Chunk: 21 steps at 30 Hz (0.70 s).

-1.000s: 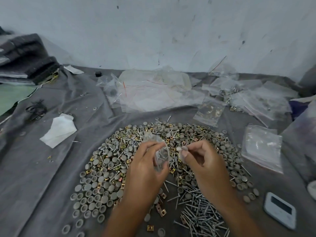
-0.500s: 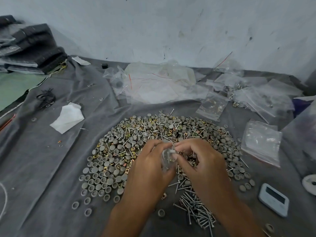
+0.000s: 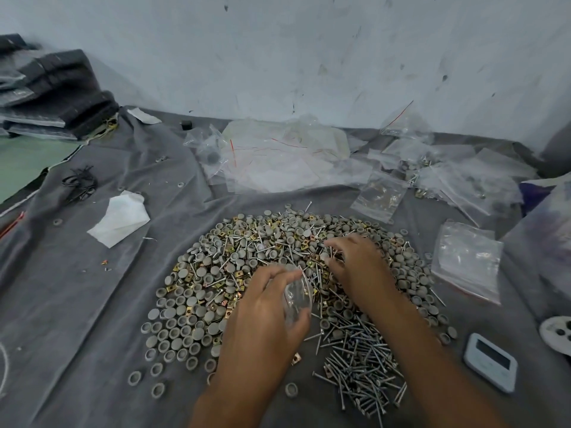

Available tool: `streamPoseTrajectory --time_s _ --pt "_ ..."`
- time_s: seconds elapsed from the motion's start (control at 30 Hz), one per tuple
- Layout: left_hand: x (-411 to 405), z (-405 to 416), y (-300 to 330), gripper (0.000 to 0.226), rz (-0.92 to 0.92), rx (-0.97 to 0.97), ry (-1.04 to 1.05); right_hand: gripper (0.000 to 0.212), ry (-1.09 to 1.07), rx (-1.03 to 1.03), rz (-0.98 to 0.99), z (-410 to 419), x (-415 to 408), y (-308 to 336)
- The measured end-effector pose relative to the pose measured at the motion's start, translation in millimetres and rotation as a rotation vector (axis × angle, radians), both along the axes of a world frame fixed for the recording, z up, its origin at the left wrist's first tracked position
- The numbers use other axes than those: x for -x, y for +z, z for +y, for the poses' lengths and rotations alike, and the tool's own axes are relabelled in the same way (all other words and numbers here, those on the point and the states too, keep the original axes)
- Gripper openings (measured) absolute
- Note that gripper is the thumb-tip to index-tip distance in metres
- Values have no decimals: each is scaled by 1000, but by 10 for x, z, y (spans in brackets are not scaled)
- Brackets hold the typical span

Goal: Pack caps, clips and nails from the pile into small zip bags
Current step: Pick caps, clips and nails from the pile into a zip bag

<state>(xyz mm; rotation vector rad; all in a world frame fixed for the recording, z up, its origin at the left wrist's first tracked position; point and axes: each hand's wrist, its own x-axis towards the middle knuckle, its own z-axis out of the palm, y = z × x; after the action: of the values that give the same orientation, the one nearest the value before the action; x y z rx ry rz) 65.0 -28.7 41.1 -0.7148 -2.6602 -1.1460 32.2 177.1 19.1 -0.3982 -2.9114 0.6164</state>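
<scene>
A: The right hand (image 3: 355, 267) has left the bag and gone out over the far middle of the pile (image 3: 247, 273); half a second ago both hands were together at the mouth of the small zip bag (image 3: 295, 296), and now they are apart.

B: And the left hand (image 3: 262, 313)?

A: It holds the bag as before, fingers and thumb curled round the clear plastic, just near of the pile's centre; the bag stands with its mouth toward the far side, though the plastic is too clear to say what lies inside.

B: Is the right hand gripping anything?

A: Its fingers are bent down into the grey caps (image 3: 182, 322) and brass clips (image 3: 173, 287), and the fingertips are blurred; whether they have pinched a piece cannot be told.

B: So what does the move mean for the work?

A: Judging by it, one piece has gone in and the hand is after the next; the bag is not yet ready to seal, and most of the pile remains.

B: Where is the rest of the stock?

A: Caps spread to the left and far side; the nails (image 3: 361, 366) lie heaped at the near right, just beside the right forearm; clips are mixed through the middle. Empty bags (image 3: 466, 261) lie to the right, and more clear bags (image 3: 278, 159) along the far edge of the grey cloth (image 3: 77, 288); a small white device (image 3: 491, 362) sits at the near right.
</scene>
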Motion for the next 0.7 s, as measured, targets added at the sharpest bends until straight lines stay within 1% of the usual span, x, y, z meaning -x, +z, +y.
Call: streamPoseTrajectory --time_s 0.1,0.2,0.3,0.37,0.43,0.57,0.7 --pt "-9 -4 1 47 -6 2 6 31 45 -72 -58 30 204 -92" --pt "-2 2 -7 48 -17 -5 7 16 53 -116 -63 58 264 -126" --pt "13 -15 -23 49 -22 -9 6 2 43 -69 -34 73 262 -124" --pt "22 -27 -31 50 -37 -11 11 3 40 -13 11 50 278 -94" --pt "23 -27 -34 50 -39 -18 15 1 49 -8 37 -11 311 -78" --pt "15 -13 -21 49 -24 -23 14 12 41 -92 32 -139 390 -102" --pt "30 -15 -26 48 -22 -27 15 22 4 -128 -1 -159 437 -101"
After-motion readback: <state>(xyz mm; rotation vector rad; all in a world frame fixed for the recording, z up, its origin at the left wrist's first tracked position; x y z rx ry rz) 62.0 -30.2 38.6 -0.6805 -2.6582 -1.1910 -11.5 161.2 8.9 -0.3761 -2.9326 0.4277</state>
